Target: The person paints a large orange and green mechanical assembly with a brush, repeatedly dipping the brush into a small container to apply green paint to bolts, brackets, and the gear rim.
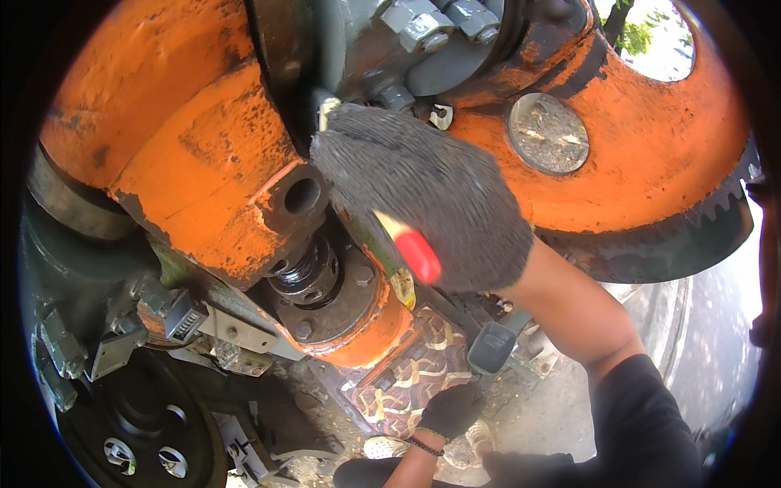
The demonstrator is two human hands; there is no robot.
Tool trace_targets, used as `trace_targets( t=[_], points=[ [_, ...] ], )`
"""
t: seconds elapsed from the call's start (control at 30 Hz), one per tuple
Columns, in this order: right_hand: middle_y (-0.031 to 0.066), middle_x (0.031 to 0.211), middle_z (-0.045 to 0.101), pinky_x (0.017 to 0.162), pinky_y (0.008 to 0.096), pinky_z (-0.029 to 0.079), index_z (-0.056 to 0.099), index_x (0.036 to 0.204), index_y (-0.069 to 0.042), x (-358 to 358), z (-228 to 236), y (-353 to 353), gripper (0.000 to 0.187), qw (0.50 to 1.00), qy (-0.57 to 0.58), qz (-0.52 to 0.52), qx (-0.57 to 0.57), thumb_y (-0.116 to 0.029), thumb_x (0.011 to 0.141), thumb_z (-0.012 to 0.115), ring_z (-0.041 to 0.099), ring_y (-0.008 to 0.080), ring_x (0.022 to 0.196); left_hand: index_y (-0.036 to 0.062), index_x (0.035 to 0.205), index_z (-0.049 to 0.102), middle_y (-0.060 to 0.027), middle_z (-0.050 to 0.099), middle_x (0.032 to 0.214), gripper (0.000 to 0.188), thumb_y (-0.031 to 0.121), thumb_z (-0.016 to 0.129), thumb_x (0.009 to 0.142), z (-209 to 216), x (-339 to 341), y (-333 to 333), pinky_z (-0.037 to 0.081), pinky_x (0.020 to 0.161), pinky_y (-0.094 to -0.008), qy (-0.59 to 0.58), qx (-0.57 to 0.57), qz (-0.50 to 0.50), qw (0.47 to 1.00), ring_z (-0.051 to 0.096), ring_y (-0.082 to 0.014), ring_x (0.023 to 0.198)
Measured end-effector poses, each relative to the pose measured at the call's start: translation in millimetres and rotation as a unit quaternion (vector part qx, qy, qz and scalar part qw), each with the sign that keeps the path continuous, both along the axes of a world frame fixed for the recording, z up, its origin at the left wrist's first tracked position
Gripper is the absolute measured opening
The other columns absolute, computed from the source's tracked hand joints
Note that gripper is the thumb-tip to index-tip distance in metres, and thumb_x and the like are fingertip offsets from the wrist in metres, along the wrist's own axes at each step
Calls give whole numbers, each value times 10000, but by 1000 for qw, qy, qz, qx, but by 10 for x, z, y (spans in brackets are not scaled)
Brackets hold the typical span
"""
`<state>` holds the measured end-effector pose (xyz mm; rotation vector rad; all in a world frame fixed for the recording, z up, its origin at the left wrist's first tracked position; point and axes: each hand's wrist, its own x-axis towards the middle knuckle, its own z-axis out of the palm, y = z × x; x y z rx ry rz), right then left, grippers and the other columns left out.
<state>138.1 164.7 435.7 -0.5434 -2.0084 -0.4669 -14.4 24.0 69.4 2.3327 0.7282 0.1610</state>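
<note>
My right hand, in a dark grey knit glove, reaches up into the machine. It is closed around a paintbrush whose pale wooden handle with a red end sticks out below the fist. Beyond the fingers, the brush's far end is mostly hidden, close to a glossy grey housing with large bolts. Lower down, my left hand, in a dark glove with a bracelet at the wrist, is by a camouflage-patterned cloth or pad. Its fingers are too dark to make out.
A worn orange casting with a round hole stands at left, above an orange bolted flange. An orange toothed wheel curves at right. A grey container is near the left hand. At lower left is a black wheel.
</note>
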Motion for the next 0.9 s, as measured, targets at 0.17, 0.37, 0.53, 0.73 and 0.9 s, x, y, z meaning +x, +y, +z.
trace_targets(
  t=[0.17, 0.37, 0.53, 0.73, 0.9],
  points=[
    [164, 1579, 565, 1258, 432, 373, 566, 1536, -30, 60, -300, -447, 596, 981, 49, 3, -186, -136, 973, 731, 501, 311, 1490, 60, 1079, 691, -201, 741, 1042, 357, 393, 574, 1025, 67, -3, 20, 553, 874, -545, -45, 3, 39, 998, 719, -409, 1019],
    [168, 1542, 595, 1230, 435, 402, 601, 1503, -28, -7, -168, -192, 566, 996, 49, 36, -67, -150, 971, 750, 541, 328, 1453, 45, 1073, 700, -213, 744, 1031, 393, 415, 580, 1022, 298, 127, 141, 554, 872, -543, -21, -17, 10, 1000, 719, -419, 1019],
    [172, 1487, 639, 1195, 437, 435, 635, 1461, -28, -77, -14, -112, 535, 999, 27, 42, 16, -146, 955, 762, 580, 355, 1411, 57, 1098, 695, -217, 748, 1043, 387, 417, 574, 1025, 542, 126, 176, 555, 877, -538, 39, -34, 23, 998, 722, -422, 1014],
    [187, 1442, 664, 1133, 456, 496, 654, 1429, -38, -196, 65, -115, 528, 999, 34, -17, 36, -111, 921, 776, 631, 388, 1345, 77, 1131, 674, -214, 747, 1040, 367, 414, 572, 1027, 661, 134, 223, 554, 879, -536, 22, -57, 36, 997, 722, -422, 1012],
    [200, 1402, 682, 1080, 473, 538, 661, 1421, -54, -335, 145, -141, 524, 997, 58, -55, 21, -76, 910, 777, 661, 403, 1297, 86, 1115, 676, -208, 737, 1024, 344, 401, 570, 1029, 655, 139, 269, 548, 876, -539, 8, -58, 42, 997, 716, -419, 1009]
  ],
)
